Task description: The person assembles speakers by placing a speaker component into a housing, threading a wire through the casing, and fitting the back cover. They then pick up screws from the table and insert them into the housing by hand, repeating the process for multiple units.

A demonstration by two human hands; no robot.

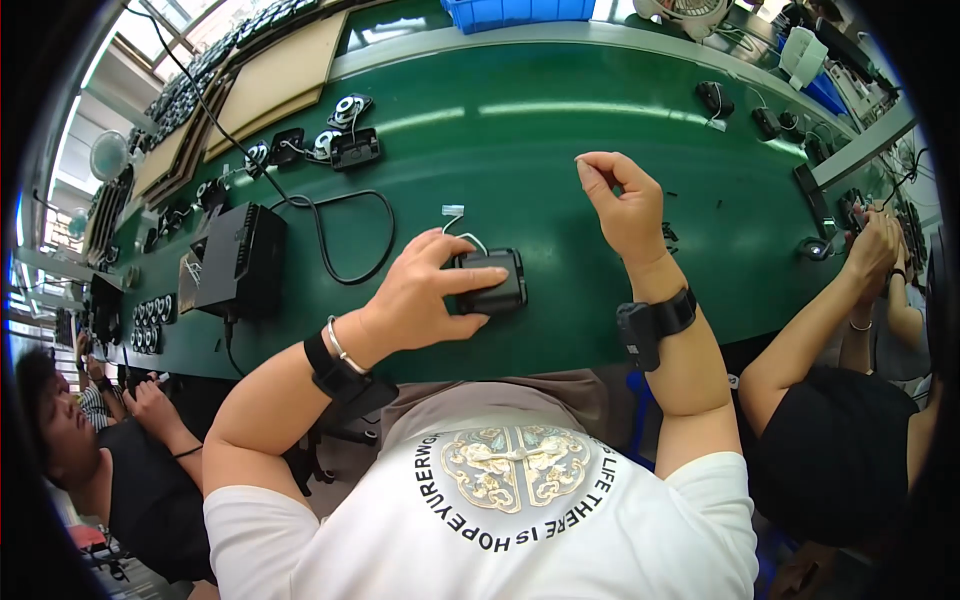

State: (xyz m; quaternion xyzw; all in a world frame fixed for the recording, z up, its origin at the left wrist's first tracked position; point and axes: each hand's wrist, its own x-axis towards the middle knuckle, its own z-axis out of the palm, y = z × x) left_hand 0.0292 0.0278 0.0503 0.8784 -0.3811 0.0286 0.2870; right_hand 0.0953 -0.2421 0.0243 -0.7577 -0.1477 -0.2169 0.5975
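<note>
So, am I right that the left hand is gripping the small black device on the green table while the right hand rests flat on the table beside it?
Not quite: the right hand is not flat on the green table. It is raised and loosely curled. The head view shows the left hand gripping the small black device, as you said.

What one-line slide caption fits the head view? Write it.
Left hand grips a small black module on the green bench; right hand hovers loosely closed.

A long green-topped bench (560, 130) is carrying a black box-shaped power unit (240, 260) at nine o'clock, its black looping cable (350, 235) trailing beside it. A blue plastic crate (515, 12) is sitting at twelve, brown cardboard sheets (285, 70) lying at eleven.
</note>
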